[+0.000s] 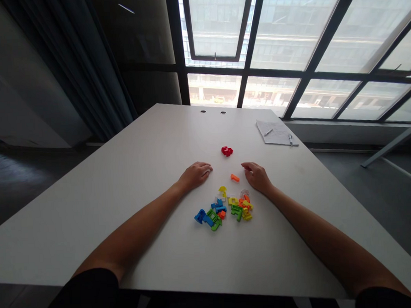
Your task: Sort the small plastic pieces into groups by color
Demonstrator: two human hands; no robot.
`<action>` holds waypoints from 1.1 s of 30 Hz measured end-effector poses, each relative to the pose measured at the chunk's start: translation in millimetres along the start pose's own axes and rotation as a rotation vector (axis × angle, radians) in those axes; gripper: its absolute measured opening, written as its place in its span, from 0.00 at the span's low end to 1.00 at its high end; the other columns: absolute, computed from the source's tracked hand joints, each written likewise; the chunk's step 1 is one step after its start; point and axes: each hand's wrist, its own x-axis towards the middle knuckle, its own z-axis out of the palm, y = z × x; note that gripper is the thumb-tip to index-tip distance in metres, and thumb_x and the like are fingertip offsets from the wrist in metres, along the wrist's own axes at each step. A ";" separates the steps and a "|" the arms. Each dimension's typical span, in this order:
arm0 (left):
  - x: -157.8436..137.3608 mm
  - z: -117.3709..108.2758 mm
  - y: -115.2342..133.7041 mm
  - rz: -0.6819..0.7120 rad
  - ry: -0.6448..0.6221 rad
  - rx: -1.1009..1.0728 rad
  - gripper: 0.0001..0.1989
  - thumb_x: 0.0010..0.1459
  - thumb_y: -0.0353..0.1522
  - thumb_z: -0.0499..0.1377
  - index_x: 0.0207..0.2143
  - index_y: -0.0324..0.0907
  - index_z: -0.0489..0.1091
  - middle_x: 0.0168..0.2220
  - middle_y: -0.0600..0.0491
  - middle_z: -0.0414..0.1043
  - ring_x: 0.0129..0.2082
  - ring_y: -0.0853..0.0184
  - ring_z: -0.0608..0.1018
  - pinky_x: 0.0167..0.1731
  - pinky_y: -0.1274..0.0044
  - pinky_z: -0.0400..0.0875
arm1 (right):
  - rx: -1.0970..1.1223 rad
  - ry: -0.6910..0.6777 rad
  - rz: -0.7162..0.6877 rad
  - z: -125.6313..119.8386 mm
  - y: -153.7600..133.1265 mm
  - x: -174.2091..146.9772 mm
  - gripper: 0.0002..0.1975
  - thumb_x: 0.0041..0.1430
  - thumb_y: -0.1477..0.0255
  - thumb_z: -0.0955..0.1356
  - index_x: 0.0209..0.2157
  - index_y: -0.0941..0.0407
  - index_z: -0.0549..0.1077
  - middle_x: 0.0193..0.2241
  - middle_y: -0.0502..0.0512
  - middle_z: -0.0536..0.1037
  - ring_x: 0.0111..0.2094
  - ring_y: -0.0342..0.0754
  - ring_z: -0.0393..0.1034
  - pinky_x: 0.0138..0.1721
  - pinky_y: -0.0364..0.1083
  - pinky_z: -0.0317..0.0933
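Note:
My left hand [195, 174] rests on the white table, fingers loosely stretched, with nothing in it. Across from it, my right hand [257, 176] also lies on the table, open and unloaded. A small orange plastic piece [235, 177] sits between the hands, closer to the right one. Beyond them is a cluster of red plastic pieces [227, 151]. Nearer to me lies a loose group with blue pieces [200, 216], green pieces [236, 210], a yellow piece [222, 190] and a clear piece [245, 193]. Neither hand touches any of these.
Paper sheets [276, 131] with a pen [290, 139] and another pen [268, 132] lie at the far right of the table [151, 161]. Two round dark holes are set near its far edge. Windows [215, 24] and a dark curtain [73, 64] stand beyond.

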 end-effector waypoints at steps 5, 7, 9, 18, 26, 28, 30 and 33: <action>0.5 -2.4 2.5 -0.011 -0.005 -0.006 0.16 0.68 0.34 0.53 0.50 0.47 0.79 0.56 0.51 0.79 0.56 0.57 0.78 0.60 0.63 0.73 | -0.050 -0.006 -0.096 -10.4 -6.2 -17.1 0.15 0.63 0.78 0.64 0.42 0.54 0.81 0.39 0.57 0.85 0.41 0.52 0.79 0.47 0.50 0.71; 0.9 -3.4 3.1 -0.019 -0.004 -0.013 0.16 0.68 0.35 0.53 0.50 0.47 0.79 0.56 0.51 0.79 0.56 0.57 0.78 0.60 0.62 0.73 | -0.056 0.020 -0.060 -10.5 -8.5 -15.7 0.14 0.61 0.79 0.65 0.40 0.54 0.81 0.37 0.55 0.85 0.36 0.50 0.78 0.42 0.48 0.70; 1.3 -4.5 3.8 -0.025 -0.003 -0.020 0.16 0.67 0.35 0.53 0.50 0.47 0.79 0.56 0.51 0.79 0.56 0.57 0.78 0.61 0.62 0.72 | -0.067 0.059 -0.009 -10.1 -9.9 -13.6 0.13 0.60 0.79 0.66 0.38 0.53 0.82 0.34 0.53 0.85 0.31 0.49 0.76 0.38 0.46 0.68; 0.7 -4.7 1.9 -0.022 0.004 -0.028 0.15 0.68 0.35 0.54 0.50 0.47 0.78 0.55 0.51 0.79 0.55 0.57 0.78 0.60 0.63 0.73 | -0.006 0.113 -0.040 -10.2 -10.5 -14.7 0.10 0.60 0.78 0.67 0.34 0.54 0.81 0.31 0.51 0.84 0.23 0.45 0.69 0.33 0.44 0.65; -0.1 -5.8 2.2 -0.023 0.002 -0.030 0.16 0.67 0.34 0.54 0.50 0.47 0.79 0.55 0.51 0.79 0.56 0.58 0.78 0.60 0.63 0.73 | -0.005 0.077 -0.046 -10.2 -11.7 -15.4 0.10 0.60 0.78 0.67 0.34 0.53 0.81 0.31 0.52 0.84 0.25 0.46 0.72 0.34 0.45 0.66; -0.3 -6.8 3.9 -0.033 -0.005 -0.019 0.17 0.67 0.33 0.54 0.53 0.47 0.78 0.55 0.50 0.79 0.56 0.57 0.78 0.60 0.62 0.73 | -0.007 0.085 -0.046 -10.8 -12.9 -16.2 0.11 0.59 0.79 0.66 0.35 0.53 0.81 0.32 0.52 0.84 0.26 0.47 0.73 0.34 0.46 0.67; -0.4 -6.9 4.7 -0.048 -0.012 -0.009 0.19 0.66 0.33 0.54 0.56 0.47 0.76 0.56 0.50 0.79 0.57 0.56 0.78 0.60 0.61 0.73 | -0.011 0.087 -0.053 -11.7 -14.8 -17.1 0.13 0.59 0.79 0.66 0.37 0.53 0.81 0.34 0.53 0.85 0.27 0.47 0.74 0.35 0.46 0.68; 0.0 -5.5 3.8 -0.044 -0.015 -0.004 0.20 0.66 0.33 0.53 0.57 0.47 0.76 0.56 0.49 0.79 0.57 0.56 0.77 0.60 0.61 0.73 | -0.006 0.057 -0.146 -13.3 -19.0 -17.2 0.15 0.61 0.79 0.66 0.43 0.52 0.81 0.40 0.55 0.85 0.36 0.51 0.78 0.43 0.50 0.71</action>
